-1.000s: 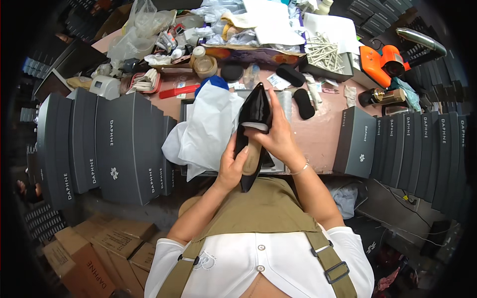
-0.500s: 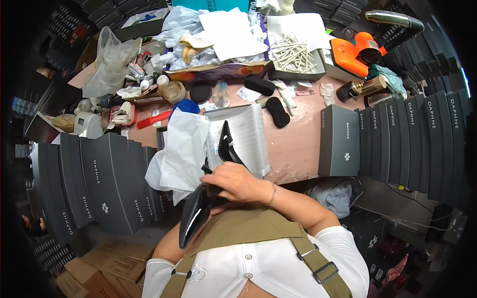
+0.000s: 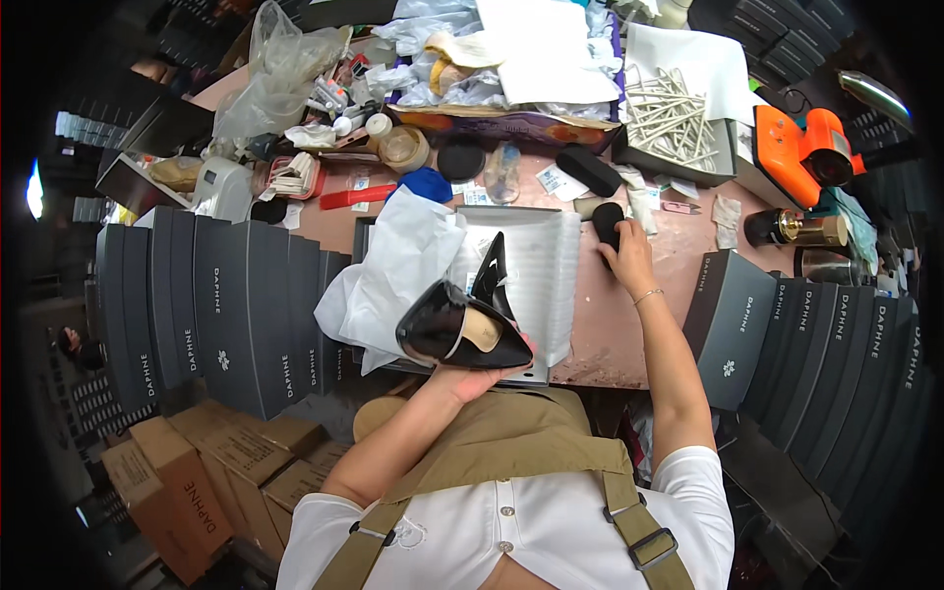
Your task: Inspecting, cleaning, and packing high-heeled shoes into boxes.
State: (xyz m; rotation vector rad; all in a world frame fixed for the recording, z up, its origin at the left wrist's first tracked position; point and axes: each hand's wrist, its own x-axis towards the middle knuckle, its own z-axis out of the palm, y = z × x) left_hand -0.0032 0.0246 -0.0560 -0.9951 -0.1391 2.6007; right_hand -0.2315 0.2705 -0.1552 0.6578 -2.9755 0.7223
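Head view: right hand (image 3: 632, 254) off the black shoe (image 3: 427, 320) and at the black pad (image 3: 608, 218)

Half a second ago the right hand was on the shoe; now, half curled, it touches the pad on the table (image 3: 610, 320), though whether it grips I cannot tell. That leaves the left hand (image 3: 477, 382) bearing the shoe alone, closed beneath it with most fingers hidden. The shoe is above the near edge of an open box (image 3: 546, 261), where a second shoe (image 3: 489, 280) sits. The held shoe's long axis runs side to side, dipping rightward; its toe seems to point left
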